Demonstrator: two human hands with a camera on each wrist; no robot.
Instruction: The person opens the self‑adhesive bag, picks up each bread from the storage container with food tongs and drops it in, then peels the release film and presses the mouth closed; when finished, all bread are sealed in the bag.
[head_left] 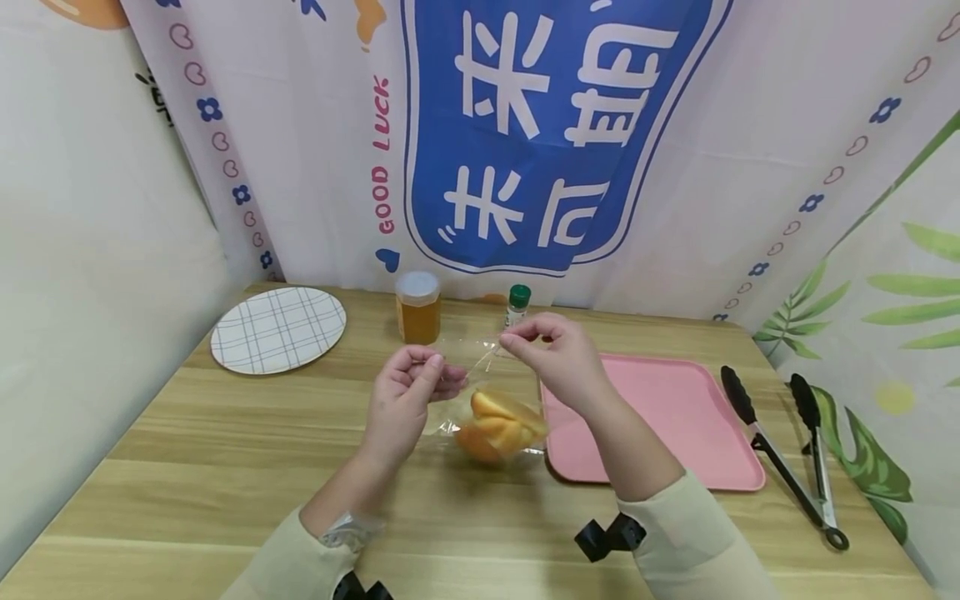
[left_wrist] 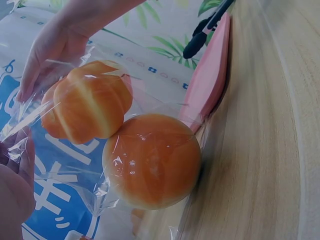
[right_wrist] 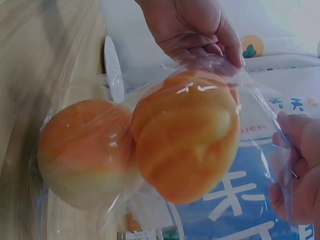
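Note:
A clear plastic bag [right_wrist: 260, 107] with two bread rolls inside is held up by its top edge between both hands. One roll is smooth and round [left_wrist: 152, 160]; the other is ridged and twisted [left_wrist: 90, 102], lying above it in the bag. My left hand [head_left: 408, 392] pinches the bag's edge on the left, thumb against fingers. On the other side my right hand [head_left: 558, 358] pinches the edge between thumb and fingertips. In the head view the rolls [head_left: 498, 425] hang just below the hands, close over the wooden table [head_left: 225, 467].
A pink tray [head_left: 675, 425] lies to the right, partly behind the right forearm. Beyond it are black-tipped tongs [head_left: 795, 475]. At the back stand a honey-coloured jar [head_left: 418, 310], a small green-capped bottle [head_left: 517, 302] and a white checked plate [head_left: 277, 331]. A printed cloth [head_left: 322, 167] hangs behind.

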